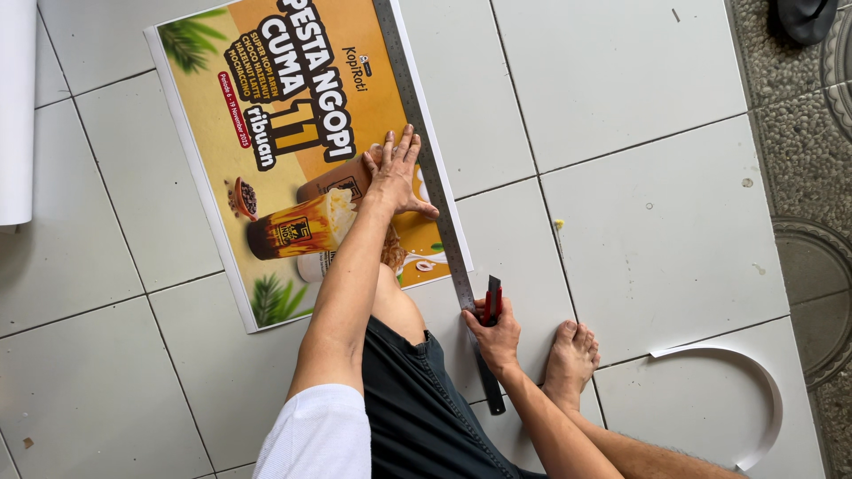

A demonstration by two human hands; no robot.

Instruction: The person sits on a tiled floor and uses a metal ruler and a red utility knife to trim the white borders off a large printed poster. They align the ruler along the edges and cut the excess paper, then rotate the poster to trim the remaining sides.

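A large printed poster [266, 133] in yellow and orange, with drink pictures, lies flat on the white tiled floor. A long metal ruler [417, 115] runs along its right edge. My left hand [395, 173] presses flat on the poster beside the ruler, fingers spread. My right hand [495, 335] grips a red and black utility knife [491, 302] at the ruler's near end, its tip at the poster's corner.
My knee and dark shorts [417, 399] and a bare foot [570, 359] rest on the tiles. A curled white paper strip [768, 390] lies at the right. A white paper roll [16, 106] sits at the left edge. Pebbled paving [803, 133] borders the tiles.
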